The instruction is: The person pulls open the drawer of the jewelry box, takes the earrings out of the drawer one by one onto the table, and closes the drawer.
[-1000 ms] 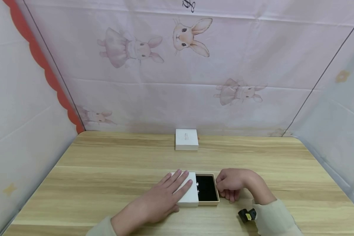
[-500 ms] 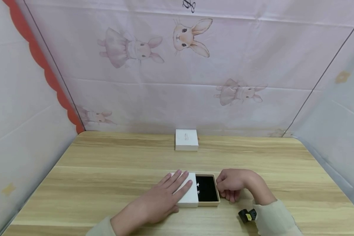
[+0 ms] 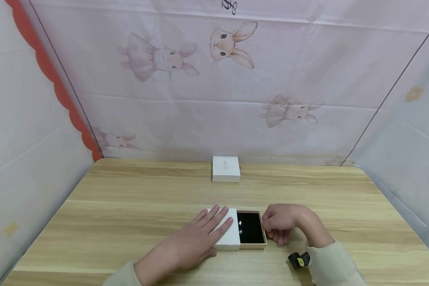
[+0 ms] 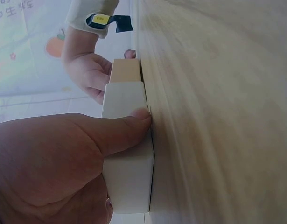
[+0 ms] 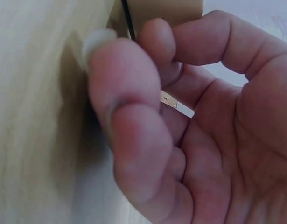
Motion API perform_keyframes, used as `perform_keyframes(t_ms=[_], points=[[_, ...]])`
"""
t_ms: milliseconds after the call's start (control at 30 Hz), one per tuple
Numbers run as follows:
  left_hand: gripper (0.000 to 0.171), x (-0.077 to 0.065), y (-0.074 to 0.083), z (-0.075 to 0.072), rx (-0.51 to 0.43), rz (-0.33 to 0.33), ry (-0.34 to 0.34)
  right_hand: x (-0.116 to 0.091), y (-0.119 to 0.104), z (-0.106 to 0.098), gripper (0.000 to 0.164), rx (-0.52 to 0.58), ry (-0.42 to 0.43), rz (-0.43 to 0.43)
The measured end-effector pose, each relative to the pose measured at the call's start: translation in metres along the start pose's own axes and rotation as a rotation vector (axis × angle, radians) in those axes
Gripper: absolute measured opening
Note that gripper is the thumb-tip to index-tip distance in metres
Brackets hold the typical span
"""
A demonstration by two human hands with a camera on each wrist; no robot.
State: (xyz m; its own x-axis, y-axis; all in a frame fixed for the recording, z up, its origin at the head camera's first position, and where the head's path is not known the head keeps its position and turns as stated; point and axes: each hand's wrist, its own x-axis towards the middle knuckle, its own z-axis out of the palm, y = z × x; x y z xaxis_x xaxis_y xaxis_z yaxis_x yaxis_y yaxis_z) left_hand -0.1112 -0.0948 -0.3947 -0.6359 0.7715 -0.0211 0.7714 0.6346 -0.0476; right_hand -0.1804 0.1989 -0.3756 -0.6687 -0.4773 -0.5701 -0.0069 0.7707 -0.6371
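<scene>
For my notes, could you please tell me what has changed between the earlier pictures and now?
The inner tray has slid slightly farther rightward out of the white cover, so the two small stars show more fully. Nothing was visibly taken hold of or let go. The left hand stayed on the cover, the right hand at the tray's outer end, and the white box behind stayed put.

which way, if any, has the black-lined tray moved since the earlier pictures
Yes, slightly right: the tray has slid farther out of the white sleeve, whose edge partly hid the two stars earlier; both now show more fully.
</scene>
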Motion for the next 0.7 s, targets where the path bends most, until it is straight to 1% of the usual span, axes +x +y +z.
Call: perform_keyframes(t_ms=[133,333,467,567,633,700], points=[[0.079,0.0,-0.001,0.0,0.002,0.01,0.011,-0.002,-0.002,0.0,0.02,-0.023,0.019,0.011],[0.078,0.0,0.0,0.0,0.017,0.005,0.0,-0.006,-0.004,0.002,0.02,-0.119,0.063,0.028],[0.078,0.0,0.0,0.0,0.013,0.003,0.004,-0.01,-0.006,-0.001,0.017,-0.126,0.114,0.036],[0.079,0.0,0.0,0.0,0.005,0.005,0.01,-0.012,-0.01,-0.004,0.016,-0.163,0.202,-0.001],[0.079,0.0,0.0,0.001,0.002,0.005,0.012,-0.014,-0.014,-0.006,0.015,-0.21,0.294,-0.057],[0.079,0.0,-0.001,0.002,0.004,0.007,0.015,-0.014,-0.019,-0.007,0.015,-0.254,0.405,-0.124]])
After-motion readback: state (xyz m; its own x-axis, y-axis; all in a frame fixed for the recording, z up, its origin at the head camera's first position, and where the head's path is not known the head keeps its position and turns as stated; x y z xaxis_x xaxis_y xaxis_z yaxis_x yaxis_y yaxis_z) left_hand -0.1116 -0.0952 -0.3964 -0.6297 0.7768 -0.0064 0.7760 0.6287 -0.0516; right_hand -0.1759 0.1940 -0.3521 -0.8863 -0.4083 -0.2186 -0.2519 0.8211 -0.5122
